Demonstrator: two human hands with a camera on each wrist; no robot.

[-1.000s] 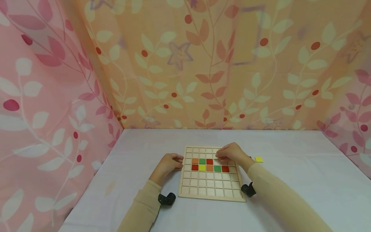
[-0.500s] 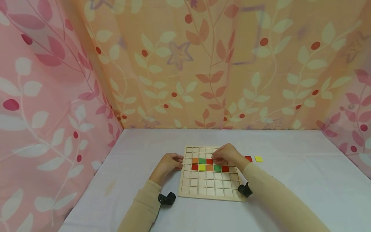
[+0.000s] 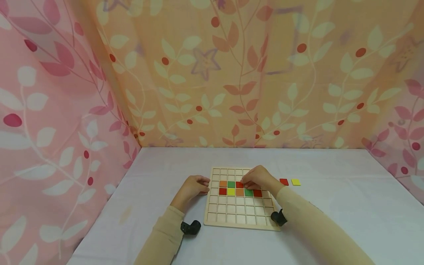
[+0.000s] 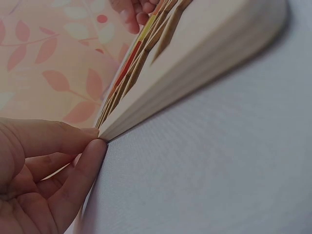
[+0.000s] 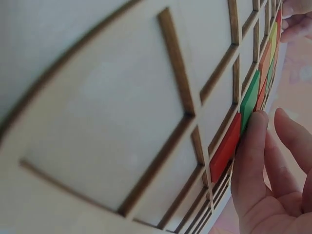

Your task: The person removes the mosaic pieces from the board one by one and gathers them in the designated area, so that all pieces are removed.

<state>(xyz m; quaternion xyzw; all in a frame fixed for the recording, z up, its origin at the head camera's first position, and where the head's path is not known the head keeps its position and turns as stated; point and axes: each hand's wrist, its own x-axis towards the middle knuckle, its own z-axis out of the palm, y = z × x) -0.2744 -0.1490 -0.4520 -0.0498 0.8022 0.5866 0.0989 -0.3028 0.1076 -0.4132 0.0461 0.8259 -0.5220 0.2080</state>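
The board [image 3: 240, 210] lies on the table [image 3: 159, 165], well in from its far edge. The left hand [image 3: 193, 185] looks relaxed, thumb and fingertips touching the board's left edge. The right hand [image 3: 261, 177] bends over the far right corner, fingertips at a red tile [image 3: 239, 184]; I can't tell whether it pinches anything. Left of that tile sit a green tile [image 3: 231, 184] and an orange tile [image 3: 223, 183]. Off the right edge lies a yellow tile [image 3: 296, 182].

The board [image 3: 241, 219] looks smooth wood, the tablecloth [image 3: 351, 195] matt.
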